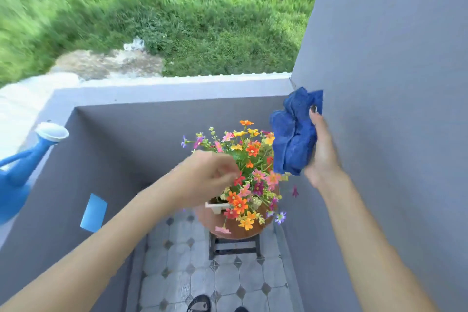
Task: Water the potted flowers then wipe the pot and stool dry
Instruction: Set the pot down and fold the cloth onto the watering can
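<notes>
A terracotta pot [235, 230] full of orange, pink and yellow flowers [249, 172] stands on a dark wooden stool [234, 248] in a balcony corner. My right hand [323, 154] is raised above the right side of the flowers and grips a crumpled blue cloth [293, 134]. My left hand [210, 175] is blurred, fingers curled at the left edge of the flowers; I cannot tell whether it holds a stem. A blue watering can [22, 170] with a white rose rests on the parapet ledge at far left.
Grey parapet walls [157, 91] enclose the corner, with a tall grey wall [392, 83] close on the right. The floor has pale octagonal tiles [228, 284]. A light blue patch [93, 213] marks the left wall. My feet show at the bottom edge. Grass lies beyond.
</notes>
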